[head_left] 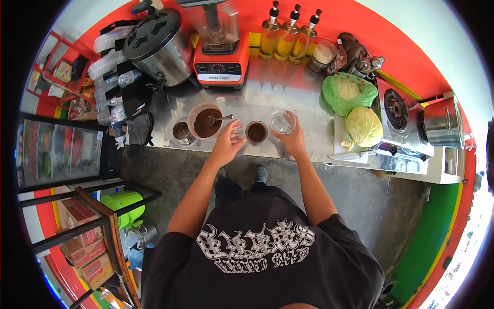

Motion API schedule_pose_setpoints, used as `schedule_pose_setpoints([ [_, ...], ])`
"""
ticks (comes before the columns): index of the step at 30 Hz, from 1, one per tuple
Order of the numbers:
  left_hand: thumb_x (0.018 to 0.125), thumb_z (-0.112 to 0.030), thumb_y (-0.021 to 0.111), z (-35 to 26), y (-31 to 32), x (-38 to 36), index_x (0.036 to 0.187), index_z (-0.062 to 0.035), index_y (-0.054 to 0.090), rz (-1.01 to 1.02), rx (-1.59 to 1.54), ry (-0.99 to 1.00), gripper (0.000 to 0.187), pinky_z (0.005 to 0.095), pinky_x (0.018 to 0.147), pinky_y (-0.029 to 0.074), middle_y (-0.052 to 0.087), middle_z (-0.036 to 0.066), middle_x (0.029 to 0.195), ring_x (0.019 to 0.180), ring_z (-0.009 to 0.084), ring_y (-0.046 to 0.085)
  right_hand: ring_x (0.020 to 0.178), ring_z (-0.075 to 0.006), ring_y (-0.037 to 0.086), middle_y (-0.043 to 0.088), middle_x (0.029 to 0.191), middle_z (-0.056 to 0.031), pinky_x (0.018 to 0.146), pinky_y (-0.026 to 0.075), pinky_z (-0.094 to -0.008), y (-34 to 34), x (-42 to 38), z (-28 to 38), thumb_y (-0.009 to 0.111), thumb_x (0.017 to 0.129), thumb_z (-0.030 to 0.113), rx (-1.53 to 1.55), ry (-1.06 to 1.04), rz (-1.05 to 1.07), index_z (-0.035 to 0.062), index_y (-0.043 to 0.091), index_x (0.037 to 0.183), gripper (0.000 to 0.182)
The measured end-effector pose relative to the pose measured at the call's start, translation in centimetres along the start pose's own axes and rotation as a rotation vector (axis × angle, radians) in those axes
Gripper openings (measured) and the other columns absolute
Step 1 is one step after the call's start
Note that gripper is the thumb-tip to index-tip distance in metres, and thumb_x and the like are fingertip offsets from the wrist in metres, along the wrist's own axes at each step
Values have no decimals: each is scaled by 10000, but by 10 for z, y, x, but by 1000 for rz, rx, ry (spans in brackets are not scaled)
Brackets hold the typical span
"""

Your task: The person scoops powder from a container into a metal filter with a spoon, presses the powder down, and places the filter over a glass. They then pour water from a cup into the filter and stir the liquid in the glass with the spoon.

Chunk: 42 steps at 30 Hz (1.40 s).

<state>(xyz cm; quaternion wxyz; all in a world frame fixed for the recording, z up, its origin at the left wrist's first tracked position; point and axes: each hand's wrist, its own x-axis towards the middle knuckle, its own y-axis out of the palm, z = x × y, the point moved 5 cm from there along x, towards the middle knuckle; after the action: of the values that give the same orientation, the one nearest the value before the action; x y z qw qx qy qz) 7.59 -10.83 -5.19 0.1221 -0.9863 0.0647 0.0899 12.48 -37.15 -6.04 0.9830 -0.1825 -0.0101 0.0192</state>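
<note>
Hands: two, both bare, both out over the metal counter [288, 98].
Left hand [227, 143]: the fingers are spread and loose. It holds nothing. The fingertips are just beside the cup of brown drink [256, 132] and close to the big bowl [205, 121].
Right hand [293, 139]: the fingers wrap around the clear cup [281, 122] and hold it from the side.
Clear cup: one. It is see-through plastic and round. It stands upright on the counter, just to the right of the brown drink. I cannot tell if anything is in it.
Cup of brown drink: one. It is small and round, full of dark brown liquid. It sits between the two hands, near the front edge of the counter.
Big bowl: one. It has dark brown stuff inside and one spoon [218, 119] leaning in it.
Small dark cup [182, 132]: one, left of the big bowl.
Bottles [287, 35]: three, tall, with yellow liquid, in a row at the back.
Blender [218, 46]: one, with an orange base, at the back.
Big pot [157, 44]: one, silver with a black lid, left of the blender.
Cabbage [364, 126]: one, pale green, at the right.
Green bag [349, 91]: one, behind the cabbage, with something pale inside.
Stove [397, 110]: one, right of the cabbage.
</note>
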Motion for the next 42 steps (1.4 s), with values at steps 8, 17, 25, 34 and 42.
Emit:
schedule_pose_setpoints([
  [8, 960, -120, 767, 22, -37, -30, 1596, -73, 426, 145, 31, -35, 723, 407, 1055, 543, 542, 130, 1563, 1257, 261, 630, 1410, -391, 498, 579, 1444, -214, 1179, 411, -472, -53, -42, 40, 852, 794, 85, -550, -74, -29, 66, 473, 1536, 833],
  [17, 964, -180, 768, 31, -99, -60, 1503, -62, 575, 186, 65, -113, 584, 430, 1115, 497, 624, 113, 1482, 1318, 266, 617, 774, -115, 646, 752, 925, -72, 706, 518, -279, 37, -28, 138, 815, 897, 83, -74, -83, 31, -8, 712, 1206, 339],
  [25, 966, -144, 746, 13, -151, -66, 1396, -32, 652, 138, 7, -50, 455, 408, 1097, 512, 696, 140, 1353, 1256, 268, 657, 708, -124, 621, 741, 838, -71, 688, 491, -283, 144, -2, 118, 804, 941, 156, 58, 191, -27, -25, 735, 1193, 318],
  [34, 958, -207, 773, 23, -144, -48, 1448, -68, 645, 385, 29, 0, 525, 434, 1133, 488, 691, 149, 1390, 1303, 288, 647, 761, -219, 665, 715, 902, -129, 705, 503, -325, 144, -36, 195, 656, 1047, 125, -338, -395, -125, -6, 774, 1080, 179],
  [42, 961, -254, 769, 21, -142, -38, 1509, -81, 585, 554, 61, -1, 603, 450, 1155, 470, 633, 141, 1485, 1355, 287, 613, 864, -257, 654, 735, 926, -149, 787, 508, -362, 146, -59, 194, 658, 1023, 78, -299, -249, -107, -18, 757, 1055, 142],
])
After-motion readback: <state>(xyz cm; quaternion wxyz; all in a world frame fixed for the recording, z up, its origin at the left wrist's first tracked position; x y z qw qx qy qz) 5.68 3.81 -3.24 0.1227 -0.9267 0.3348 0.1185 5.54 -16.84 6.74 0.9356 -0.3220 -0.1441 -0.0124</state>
